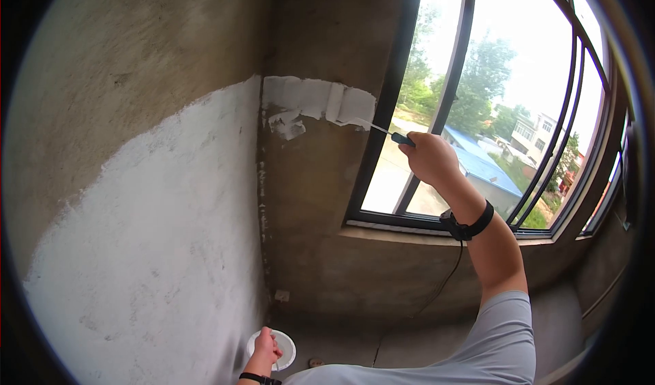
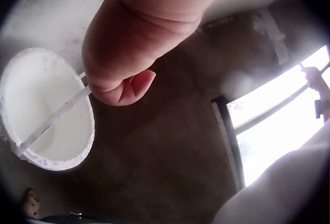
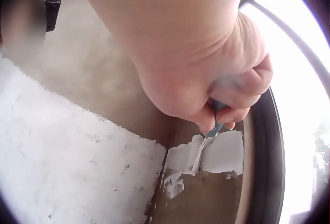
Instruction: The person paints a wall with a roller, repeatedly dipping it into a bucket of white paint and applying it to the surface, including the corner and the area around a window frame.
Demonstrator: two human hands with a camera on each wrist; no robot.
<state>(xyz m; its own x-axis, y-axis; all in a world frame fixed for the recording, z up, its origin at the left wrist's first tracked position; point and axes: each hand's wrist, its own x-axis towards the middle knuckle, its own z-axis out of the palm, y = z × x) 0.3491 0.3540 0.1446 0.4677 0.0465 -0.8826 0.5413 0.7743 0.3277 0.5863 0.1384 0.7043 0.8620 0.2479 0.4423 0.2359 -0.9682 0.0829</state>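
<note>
My right hand (image 1: 431, 158) grips the dark blue-green handle (image 1: 402, 139) of a paint roller. The white roller sleeve (image 1: 334, 102) stands upright against a band of fresh white paint (image 1: 293, 93) on the bare wall between the corner and the window. Low at the left, my left hand (image 1: 265, 347) is curled round the handle strap (image 2: 56, 114) of a white bucket (image 2: 87, 144), which hangs beside it. Pale paint shows inside the bucket in the left wrist view. In the right wrist view, the right hand's fingers wrap the roller handle, and the wire frame reaches to the painted patch.
The left wall (image 1: 177, 228) is white low down and bare brown above. A dark-framed window (image 1: 382, 218) stands right of the painted band, with a sill below it. A wall socket (image 1: 282, 295) sits low near the corner. A cable (image 1: 447, 276) hangs from the right wrist.
</note>
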